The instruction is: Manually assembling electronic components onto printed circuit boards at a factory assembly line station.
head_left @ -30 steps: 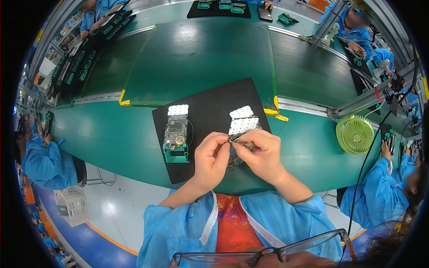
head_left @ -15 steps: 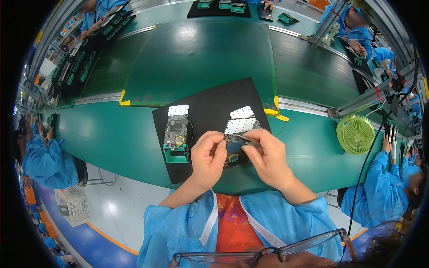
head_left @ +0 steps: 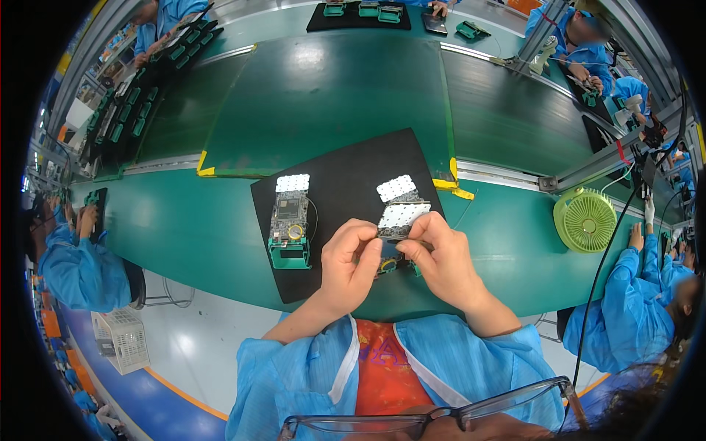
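Note:
My left hand [head_left: 348, 259] and my right hand [head_left: 446, 263] meet over the right part of a black mat [head_left: 346, 173]. Their thumbs and forefingers are closed in a pinch at the near edge of a circuit board [head_left: 404, 197] with white, dotted panels. Between the fingertips shows a small dark blue patch; the exact part being pinched is partly hidden. Below it, a round yellowish part peeks out by my right thumb. To the left lies a second circuit board [head_left: 290, 209], its near end in a green frame [head_left: 290, 256], with a thin cable along its right side.
A green fan [head_left: 585, 220] stands at right on the green table [head_left: 184, 220]. Yellow tape [head_left: 456, 189] marks corners beyond the mat. Co-workers in blue coats work around the line, with black trays [head_left: 359, 18] of green frames. A metal post rises at right.
The board's white panels have turned and shifted slightly to the right. My fingertips have moved a little nearer me, and the dark slim piece by my right fingers no longer shows clearly.

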`<state>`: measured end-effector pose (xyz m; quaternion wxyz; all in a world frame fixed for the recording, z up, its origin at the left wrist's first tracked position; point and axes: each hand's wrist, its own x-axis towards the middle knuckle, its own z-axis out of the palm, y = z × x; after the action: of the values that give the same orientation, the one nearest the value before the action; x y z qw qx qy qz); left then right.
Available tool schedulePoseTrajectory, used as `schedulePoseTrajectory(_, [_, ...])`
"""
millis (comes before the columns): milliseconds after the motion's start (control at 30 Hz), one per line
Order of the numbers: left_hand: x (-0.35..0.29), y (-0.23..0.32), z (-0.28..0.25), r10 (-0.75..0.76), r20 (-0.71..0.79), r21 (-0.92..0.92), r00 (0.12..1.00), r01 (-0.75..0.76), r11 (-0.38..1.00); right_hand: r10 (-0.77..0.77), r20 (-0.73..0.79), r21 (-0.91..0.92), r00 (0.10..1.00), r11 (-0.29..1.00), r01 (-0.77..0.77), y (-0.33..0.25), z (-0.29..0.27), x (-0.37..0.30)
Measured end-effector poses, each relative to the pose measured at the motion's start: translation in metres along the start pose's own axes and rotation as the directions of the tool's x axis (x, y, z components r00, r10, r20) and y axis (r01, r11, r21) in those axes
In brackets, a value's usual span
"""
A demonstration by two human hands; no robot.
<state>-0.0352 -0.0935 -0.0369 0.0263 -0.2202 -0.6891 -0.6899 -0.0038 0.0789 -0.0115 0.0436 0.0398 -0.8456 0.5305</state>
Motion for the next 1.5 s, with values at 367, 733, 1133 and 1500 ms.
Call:
schedulePoseTrajectory(367, [0.001, -0.006, 0.001, 0.121, -0.032, 0.176, 0.992, -0.113, 0.978, -0.018, -0.032, -0.019, 0.999, 1.0, 0.018, 0.008, 0.007, -0.001])
schedulePoseTrajectory(733, [0.034, -0.026, -0.036, -0.047, -0.228, 0.56, 0.973, 0.17, 0.811, 0.225, -0.111, -0.231, 0.968, 0.942, -0.245, 0.043, -0.028, 0.019])
schedulePoseTrajectory(1133, [-0.003, -0.032, 0.015, -0.335, 0.153, -0.33, 0.93, 0.368, 0.869, 0.295, 0.054, 0.566, 0.954, 0.778, -0.272, 0.062, -0.025, 0.023])
schedulePoseTrajectory(1500, [0.021, -0.018, 0.001, -0.375, -0.159, -0.597, 0.913, 0.213, 0.773, 0.174, -0.015, 0.341, 0.985, 0.926, -0.158, 0.055, -0.021, 0.012])
